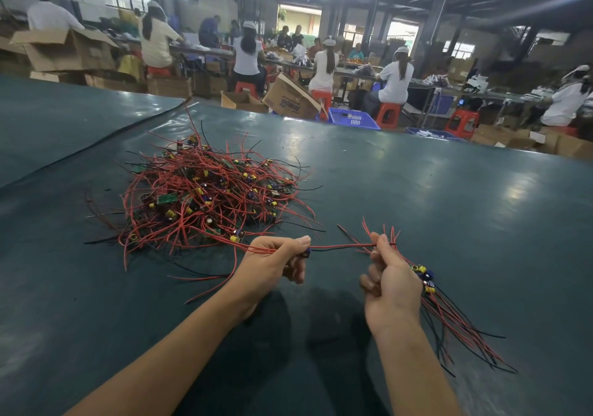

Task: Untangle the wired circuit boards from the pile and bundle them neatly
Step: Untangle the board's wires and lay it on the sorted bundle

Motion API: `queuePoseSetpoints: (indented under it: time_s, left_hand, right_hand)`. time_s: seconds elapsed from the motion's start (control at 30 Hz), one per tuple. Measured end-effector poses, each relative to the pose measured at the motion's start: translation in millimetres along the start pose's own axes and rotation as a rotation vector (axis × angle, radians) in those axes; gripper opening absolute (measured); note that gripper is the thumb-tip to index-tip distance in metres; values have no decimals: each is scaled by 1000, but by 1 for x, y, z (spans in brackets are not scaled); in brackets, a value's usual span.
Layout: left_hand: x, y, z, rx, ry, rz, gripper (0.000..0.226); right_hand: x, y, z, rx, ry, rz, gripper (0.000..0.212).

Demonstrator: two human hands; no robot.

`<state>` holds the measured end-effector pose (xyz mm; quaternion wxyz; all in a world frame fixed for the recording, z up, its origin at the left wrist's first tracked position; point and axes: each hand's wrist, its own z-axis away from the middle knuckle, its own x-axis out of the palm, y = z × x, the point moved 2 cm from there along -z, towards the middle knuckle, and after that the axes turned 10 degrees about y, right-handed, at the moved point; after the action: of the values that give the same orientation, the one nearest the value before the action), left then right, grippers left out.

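A: Where do we stand on the wired boards?
B: One pile (205, 194) on the mat (417, 191), left of centre, just beyond our hands. Loose tangle: thin red leads, fewer black ones, small green boards with round yellow and blue parts poking out. Too knotted for us to count boards.
A: Hands?
B: Two, both bare. Our left hand (272, 263) pinches one small board (306, 253) between thumb and forefinger; we make out a blue part on it. Red leads run from that hand back toward the pile's near edge. The other fingers are curled under.
A: Right?
B: Our right hand (390, 284) is clenched round one bundle (425, 279). The boards are bunched by the knuckles, yellow and blue parts showing. Mixed red and black leads fan out down to the right. Whether they touch the mat, we cannot tell. Thumb and forefinger also nip a thin wire (340, 247) that runs nearly straight across to the left hand. Red lead ends stick up above the thumb.
A: Board count in the bundle?
B: We cannot tell, they overlap.
A: Surface?
B: Dark green sheet, smooth, slight sheen, a seam running off to the far left.
A: Background?
B: Past the table edge we count two blue slatted plastic baskets (351, 118) and at least four red plastic stools (388, 114). Also open brown cardboard boxes (290, 98) and workers (396, 80) seated at benches.
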<state>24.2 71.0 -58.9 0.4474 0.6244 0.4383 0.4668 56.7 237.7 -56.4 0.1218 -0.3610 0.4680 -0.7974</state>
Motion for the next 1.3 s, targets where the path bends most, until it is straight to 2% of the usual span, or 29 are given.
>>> queuePoseSetpoints:
  time_s: [0.13, 0.23, 0.4, 0.5, 0.53, 0.63, 0.8, 0.93, 1.07, 1.2, 1.3]
  left_hand:
    - [-5, 1, -1, -5, 68, 42, 34]
    - [-13, 3, -4, -18, 103, 87, 34]
    - [-9, -1, -4, -32, 24, 61, 36]
    - [-6, -4, -2, -29, -75, -13, 35]
    - [-6, -4, -1, -28, -96, -34, 34]
    - [-4, -2, 1, -19, -76, -53, 35]
    - [-4, 4, -2, -9, 21, 8, 30]
    - [0, 1, 1, -56, -10, 33, 32]
    - [-3, -1, 1, -96, -38, 57, 47]
    - [-4, -2, 1, -85, -52, 57, 48]
    - [-3, -2, 1, -83, -59, 12, 49]
  right_hand:
    - [-6, -2, -5, 7, 87, -76, 14]
    - [-4, 1, -2, 4, 47, -14, 24]
    - [15, 25, 26, -45, -264, 288, 50]
    - [21, 35, 40, -90, -410, 376, 27]
    - [22, 35, 41, -85, -407, 364, 21]
    - [19, 28, 33, -74, -289, 335, 22]
    - [8, 7, 10, -11, -101, 93, 22]
    - [7, 3, 7, -102, -71, 26, 25]
    - [10, 11, 13, -95, -171, 112, 28]
    - [14, 28, 26, -87, -329, 420, 50]
    - [18, 35, 38, -149, -522, 494, 65]
